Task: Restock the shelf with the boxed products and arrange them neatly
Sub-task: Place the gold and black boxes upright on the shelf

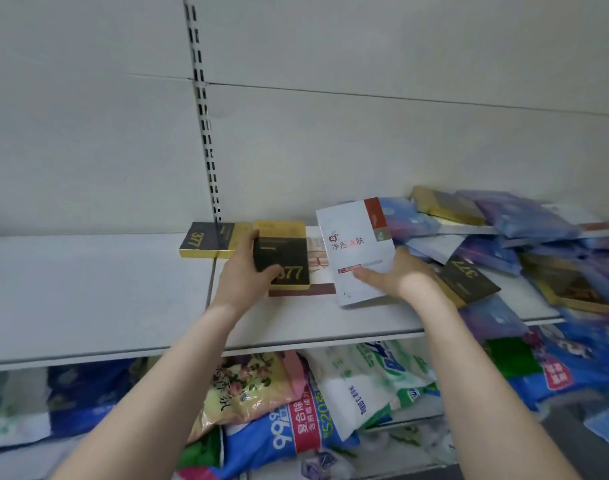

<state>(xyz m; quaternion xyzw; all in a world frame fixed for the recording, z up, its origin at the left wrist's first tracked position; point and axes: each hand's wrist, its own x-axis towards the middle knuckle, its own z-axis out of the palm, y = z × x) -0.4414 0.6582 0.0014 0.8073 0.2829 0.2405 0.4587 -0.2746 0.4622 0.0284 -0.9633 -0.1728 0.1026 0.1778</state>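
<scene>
Left hand (248,271) grips a black-gold box (283,259) atop a brown box (317,268); right hand (396,273) holds a white box (356,251) tilted, just beside. Risk: the loose heap (525,237) beyond the right hand could slide if nudged, and the white box could slip from the fingers.

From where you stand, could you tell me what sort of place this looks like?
Probably a shop aisle or stockroom: a white shelf on a slotted upright, a heap of boxed products, and bagged goods on the lower shelf.
</scene>
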